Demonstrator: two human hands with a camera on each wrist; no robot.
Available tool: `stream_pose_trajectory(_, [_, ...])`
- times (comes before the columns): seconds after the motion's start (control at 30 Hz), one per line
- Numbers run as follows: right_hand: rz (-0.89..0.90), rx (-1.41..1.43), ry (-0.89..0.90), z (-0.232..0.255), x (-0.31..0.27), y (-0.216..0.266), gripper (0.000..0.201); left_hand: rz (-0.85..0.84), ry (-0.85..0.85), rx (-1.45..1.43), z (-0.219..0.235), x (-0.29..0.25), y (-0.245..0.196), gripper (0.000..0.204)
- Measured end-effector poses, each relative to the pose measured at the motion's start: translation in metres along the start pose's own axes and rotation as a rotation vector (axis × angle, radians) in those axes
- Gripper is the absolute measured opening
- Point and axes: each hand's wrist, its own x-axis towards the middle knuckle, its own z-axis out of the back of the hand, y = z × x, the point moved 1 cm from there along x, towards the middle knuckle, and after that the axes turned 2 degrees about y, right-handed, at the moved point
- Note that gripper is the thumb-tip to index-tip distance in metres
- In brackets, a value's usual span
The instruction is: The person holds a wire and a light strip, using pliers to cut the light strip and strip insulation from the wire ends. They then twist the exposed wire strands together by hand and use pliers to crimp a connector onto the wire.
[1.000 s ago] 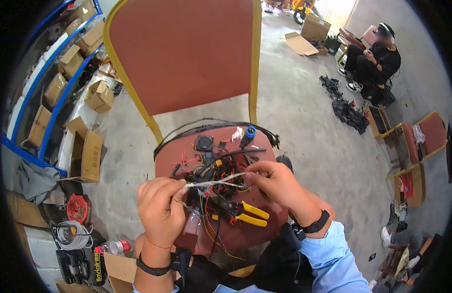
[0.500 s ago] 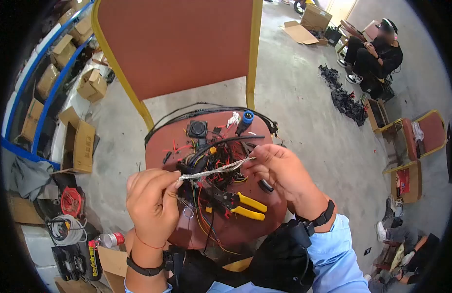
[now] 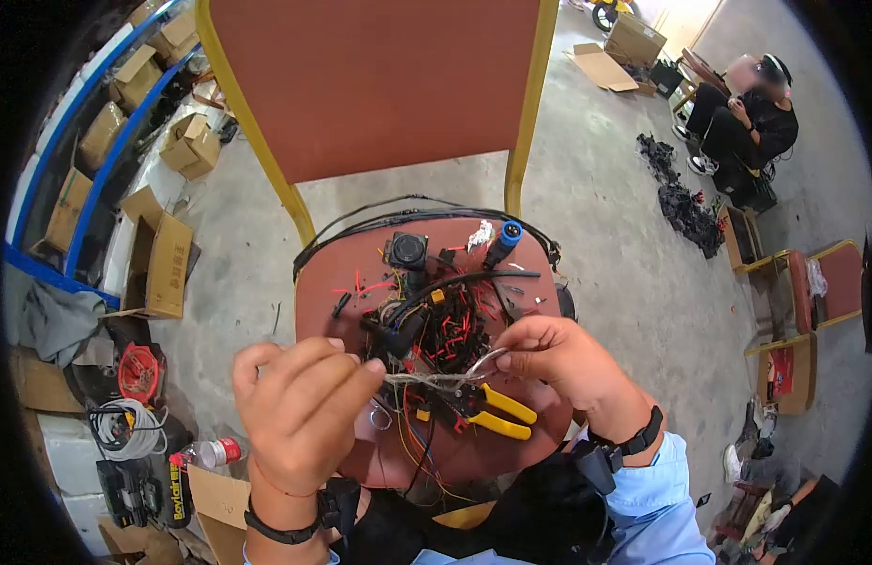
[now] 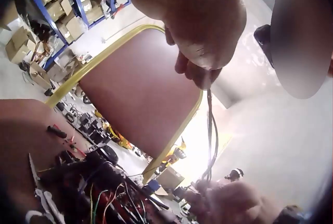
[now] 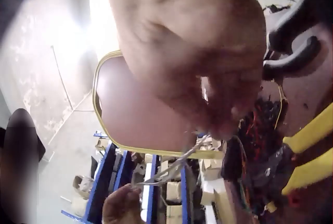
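Note:
A twisted strand of silvery wire (image 3: 434, 379) stretches between the two hands above a chair seat. My left hand (image 3: 304, 410) pinches one end at the fingertips. The other end, bent into a small loop, sits between thumb and forefinger of my right hand (image 3: 568, 369). In the left wrist view the wire (image 4: 210, 125) runs in two strands from one hand to the other. Below lies a tangle of black, red and coloured wires (image 3: 455, 330). Yellow-handled wire strippers (image 3: 502, 412) rest on the seat in front of the right hand.
The red chair seat (image 3: 327, 282) also bears a round black part (image 3: 408, 250) and a blue-ended connector (image 3: 506, 237). Its tall backrest (image 3: 379, 85) rises behind. Blue shelving with cardboard boxes (image 3: 162, 268) stands left; a person (image 3: 747, 118) sits at far right.
The strand, held taut and slanting up to the right half a second ago, now hangs lower and looser with a loop at the right hand. The left hand has turned its back upward.

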Motion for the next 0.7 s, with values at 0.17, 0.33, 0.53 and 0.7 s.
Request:
stream_pose_trajectory(0.17, [0.360,-0.258,-0.040,0.016,-0.003,0.011,0.014,0.336,0.018,-0.151,-0.014,-0.006,0.024,0.011])
stream_pose_trajectory(0.33, [0.293,0.016,0.096,0.008,-0.022,0.009,0.014,0.565,0.200,-0.425,-0.036,-0.017,0.038,0.007])
stream_pose_trajectory(0.53, [0.059,0.381,0.391,0.005,-0.034,0.008,0.015,0.554,0.159,-0.441,-0.038,-0.012,0.038,0.008])
stream_pose_trajectory(0.7, [0.131,-0.608,0.476,-0.013,-0.043,0.029,0.017,0.617,0.180,-0.534,-0.037,-0.012,0.044,0.007])
